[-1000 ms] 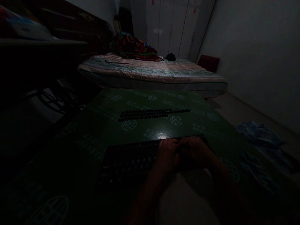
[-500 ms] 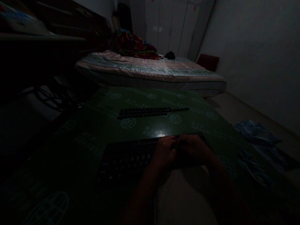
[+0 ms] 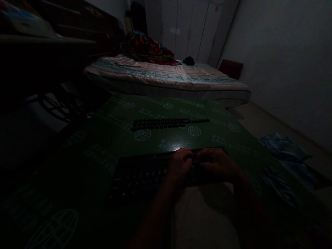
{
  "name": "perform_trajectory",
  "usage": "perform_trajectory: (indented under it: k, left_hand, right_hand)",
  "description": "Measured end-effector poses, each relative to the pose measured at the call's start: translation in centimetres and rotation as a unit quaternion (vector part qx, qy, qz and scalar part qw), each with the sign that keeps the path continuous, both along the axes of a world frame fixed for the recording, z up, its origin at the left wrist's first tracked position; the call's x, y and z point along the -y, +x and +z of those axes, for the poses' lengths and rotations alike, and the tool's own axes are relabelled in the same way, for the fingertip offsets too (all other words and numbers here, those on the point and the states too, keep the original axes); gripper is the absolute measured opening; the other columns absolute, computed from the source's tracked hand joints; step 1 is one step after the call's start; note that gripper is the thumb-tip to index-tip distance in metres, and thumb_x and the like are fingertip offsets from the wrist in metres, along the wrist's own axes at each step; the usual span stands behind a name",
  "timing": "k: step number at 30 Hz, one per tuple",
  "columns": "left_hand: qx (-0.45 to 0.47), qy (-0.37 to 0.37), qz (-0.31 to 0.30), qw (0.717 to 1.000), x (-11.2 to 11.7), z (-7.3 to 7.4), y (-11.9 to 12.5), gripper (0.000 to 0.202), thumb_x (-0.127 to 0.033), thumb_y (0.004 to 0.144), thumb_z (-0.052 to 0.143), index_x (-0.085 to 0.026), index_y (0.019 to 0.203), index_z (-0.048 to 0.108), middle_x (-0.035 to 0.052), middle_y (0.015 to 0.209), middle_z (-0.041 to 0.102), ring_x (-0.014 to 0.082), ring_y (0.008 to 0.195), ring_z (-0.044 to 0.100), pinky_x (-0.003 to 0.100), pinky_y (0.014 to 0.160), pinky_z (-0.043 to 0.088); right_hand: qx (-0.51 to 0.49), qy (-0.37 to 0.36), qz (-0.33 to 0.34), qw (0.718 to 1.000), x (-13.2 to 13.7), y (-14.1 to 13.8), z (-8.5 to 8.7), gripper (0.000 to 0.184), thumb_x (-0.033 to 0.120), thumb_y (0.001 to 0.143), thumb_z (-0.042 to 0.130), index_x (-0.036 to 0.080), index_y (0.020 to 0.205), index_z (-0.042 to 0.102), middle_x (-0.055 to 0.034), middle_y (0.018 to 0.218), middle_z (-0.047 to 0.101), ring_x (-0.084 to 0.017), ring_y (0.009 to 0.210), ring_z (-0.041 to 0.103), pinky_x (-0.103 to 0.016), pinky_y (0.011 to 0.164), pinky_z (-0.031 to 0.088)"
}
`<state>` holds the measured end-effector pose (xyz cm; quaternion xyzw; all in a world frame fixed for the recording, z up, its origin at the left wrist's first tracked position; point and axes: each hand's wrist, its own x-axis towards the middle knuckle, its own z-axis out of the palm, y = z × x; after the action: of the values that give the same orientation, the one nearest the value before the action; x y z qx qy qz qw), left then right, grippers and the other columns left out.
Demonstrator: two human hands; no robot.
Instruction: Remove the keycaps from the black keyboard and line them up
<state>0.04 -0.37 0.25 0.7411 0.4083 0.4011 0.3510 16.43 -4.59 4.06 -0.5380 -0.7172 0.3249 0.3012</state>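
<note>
- The left hand (image 3: 180, 166) and the right hand (image 3: 216, 166) met knuckle to knuckle over the far edge of a black keyboard (image 3: 140, 176), fingers curled down onto its right part. Held that close, both sets of fingertips probably bore on one small spot.
- I could not tell whether either hand pinched anything. The room was very dark, and the fingertips were lost against the black keys.
- The keyboard lay flat on a green sheet (image 3: 109, 138) printed with pale globes, towards the near edge and square to the person. That seemingly kept it within easy reach of both forearms.
- Loose dark keycaps (image 3: 166, 123) sat in tidy rows further out on the sheet, towards its far edge and well apart from the hands. The line ran parallel to the keyboard and thinned to a single file at its right end. It looked like a deliberate laying-out, to keep the pieces in order and clear of the elbows.
- Beyond the far edge stood a low bed (image 3: 168, 77) with a bright bundle of cloth (image 3: 147, 50) at its head.
- A crumpled blue cloth (image 3: 282, 147) lay on the floor off the sheet's right edge.
</note>
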Motion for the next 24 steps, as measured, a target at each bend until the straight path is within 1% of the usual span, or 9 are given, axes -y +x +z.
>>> perform_trajectory:
  k: [4,7,11,14,17,20,24]
  left_hand:
    - [-0.020,0.008,-0.012,1.000,0.1,-0.1,-0.1,0.023,-0.006,0.067,0.051,-0.019,0.078,0.066,0.0026,0.099,0.066,0.0160,0.092,0.061,0.030,0.084,0.049]
    - [-0.048,0.029,-0.024,0.998,0.2,-0.2,-0.1,0.023,-0.006,0.067,0.052,-0.019,0.079,0.066,0.0028,0.100,0.065,0.0165,0.095,0.059,0.030,0.086,0.047]
    - [-0.109,0.078,-0.073,0.988,0.3,-0.3,0.1,0.024,-0.010,0.065,0.056,-0.017,0.086,0.066,0.0064,0.105,0.063,0.0208,0.101,0.055,0.035,0.090,0.043]
    - [-0.163,0.099,-0.099,0.977,0.3,-0.4,0.2,0.032,-0.013,0.061,0.059,-0.016,0.092,0.065,0.0096,0.114,0.058,0.0255,0.108,0.049,0.040,0.094,0.039]
    - [-0.182,0.105,-0.103,0.972,0.3,-0.6,0.2,0.039,-0.017,0.062,0.060,-0.016,0.100,0.063,0.0112,0.120,0.053,0.0279,0.115,0.044,0.044,0.098,0.035]
    - [-0.197,0.109,-0.094,0.970,0.3,-0.8,0.3,0.037,-0.017,0.065,0.058,-0.017,0.102,0.063,0.0112,0.122,0.050,0.0281,0.118,0.041,0.045,0.099,0.033]
    - [-0.227,0.102,-0.088,0.964,0.4,-0.6,0.3,0.035,-0.015,0.067,0.055,-0.015,0.102,0.063,0.0120,0.125,0.048,0.0288,0.122,0.036,0.045,0.102,0.030]
  right_hand:
    - [-0.020,-0.006,-0.018,1.000,0.2,0.1,0.4,0.013,0.022,0.077,0.055,0.017,0.082,0.066,-0.0023,0.079,0.068,-0.015,0.071,0.061,-0.024,0.064,0.047]
    - [-0.014,0.006,-0.024,1.000,0.1,0.2,0.4,0.012,0.019,0.077,0.055,0.018,0.081,0.066,-0.0020,0.078,0.068,-0.015,0.070,0.062,-0.024,0.066,0.047]
    - [0.005,0.015,-0.003,1.000,-0.1,0.6,0.0,0.013,0.016,0.077,0.055,0.019,0.081,0.067,-0.0020,0.082,0.069,-0.015,0.074,0.063,-0.025,0.070,0.046]
    - [0.016,0.027,0.005,0.999,-0.2,0.8,-0.3,0.013,0.018,0.079,0.055,0.019,0.083,0.067,-0.0021,0.083,0.069,-0.015,0.075,0.062,-0.025,0.071,0.047]
    - [0.030,0.035,0.021,0.999,-0.3,0.7,-0.4,0.014,0.020,0.080,0.054,0.019,0.086,0.066,-0.0029,0.085,0.069,-0.015,0.077,0.062,-0.027,0.073,0.046]
    - [0.028,0.034,0.024,0.999,-0.4,0.5,-0.6,0.014,0.020,0.080,0.054,0.019,0.087,0.066,-0.0035,0.086,0.068,-0.016,0.078,0.062,-0.028,0.075,0.046]
    - [-0.032,-0.001,0.007,0.999,-0.6,0.7,-0.9,0.011,0.022,0.078,0.057,0.019,0.083,0.066,-0.0017,0.081,0.067,-0.014,0.074,0.061,-0.025,0.070,0.046]
